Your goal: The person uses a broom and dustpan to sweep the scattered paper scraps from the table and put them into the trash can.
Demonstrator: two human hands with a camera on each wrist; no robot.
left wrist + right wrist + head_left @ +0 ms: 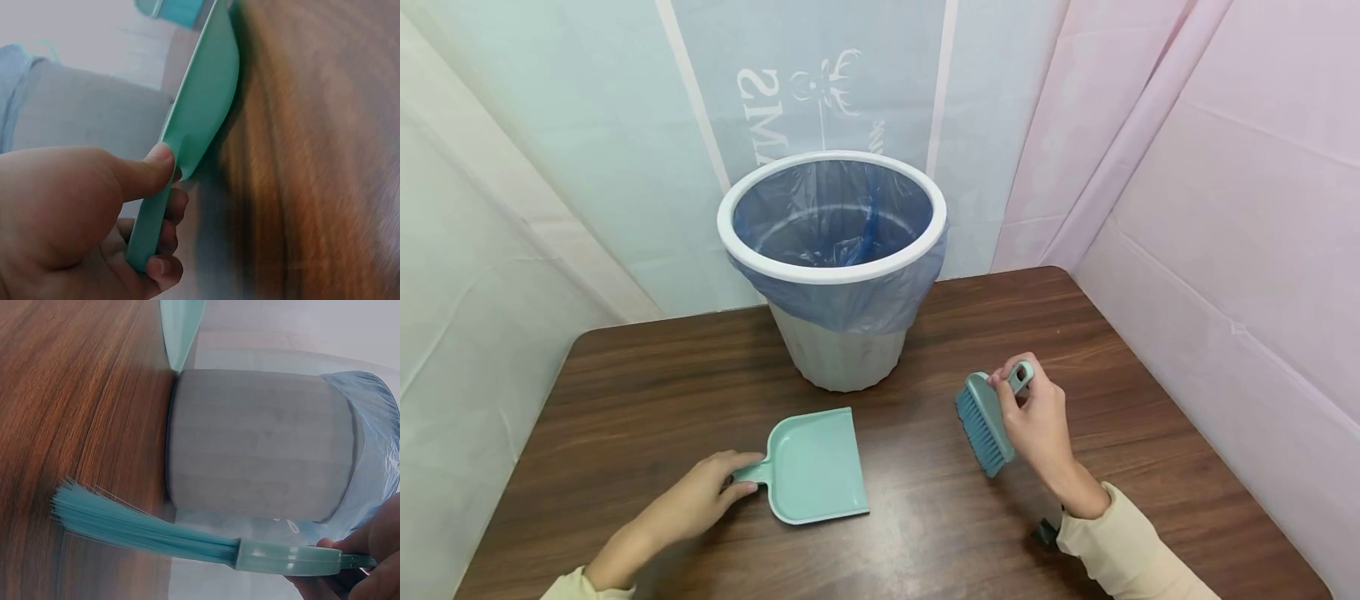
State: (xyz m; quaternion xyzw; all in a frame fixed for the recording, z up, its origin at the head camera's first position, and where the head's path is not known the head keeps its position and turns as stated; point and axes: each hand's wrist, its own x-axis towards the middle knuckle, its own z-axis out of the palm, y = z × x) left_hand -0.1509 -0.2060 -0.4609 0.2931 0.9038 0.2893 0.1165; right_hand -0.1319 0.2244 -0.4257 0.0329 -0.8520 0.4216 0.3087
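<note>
A mint-green dustpan [817, 467] lies over the table left of centre, its flat lip facing right. My left hand [700, 493] grips its short handle, thumb on one side and fingers curled round the other, as the left wrist view shows on the handle [150, 228]. To the right, my right hand [1033, 412] pinches the handle of a small green hand brush [994, 412]. Its blue-green bristles [137, 522] point down and left toward the tabletop. A gap of bare wood separates brush and dustpan.
Behind the dustpan stands a white waste bin [842, 350] lined with a blue plastic bag [880, 292]. The brown wooden table [647, 383] has pale sheeting [1247, 250] hung around its back and sides. A small black object [1047, 533] shows beside the right sleeve.
</note>
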